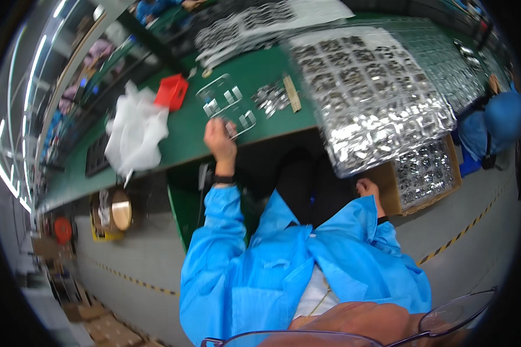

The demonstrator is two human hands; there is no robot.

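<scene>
My left hand (219,140) is over the near edge of the green table. Its fingers are closed at the near corner of a clear plastic tray (250,130), around something small that I cannot make out. Small white and silvery pieces (231,94) lie on and around the clear tray. To its right is a loose pile of small metal parts (270,99). My right hand (369,188) is low beside my lap, next to a cardboard box (386,184). Its fingers look curled, and what they hold, if anything, is hidden.
Stacked clear trays of shiny metal parts (370,92) overhang the table edge at right. More trayed parts (424,173) fill the box below. A wooden strip (292,93), red bin (171,92) and white plastic bag (138,130) are on the table. A person in blue (483,130) is at right.
</scene>
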